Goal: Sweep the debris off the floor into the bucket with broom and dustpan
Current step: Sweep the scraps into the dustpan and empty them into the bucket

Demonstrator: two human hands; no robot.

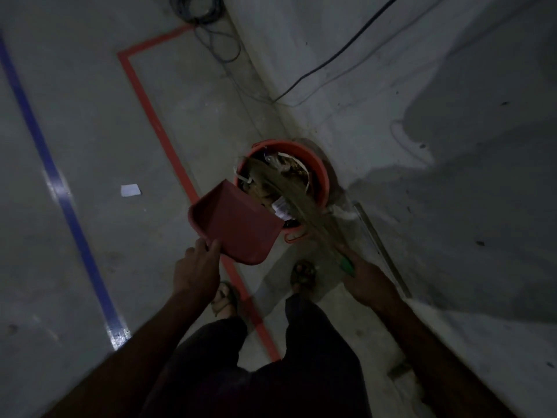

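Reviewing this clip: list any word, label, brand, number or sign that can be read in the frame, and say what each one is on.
None can be read.
White paper scrap on the floor: looks blank, no print shows.
Paper pieces in the orange bucket: too dark and blurred to tell if they carry text.
Red dustpan, broom: no marking shows.
Blue tape line and red tape line: plain, no lettering.
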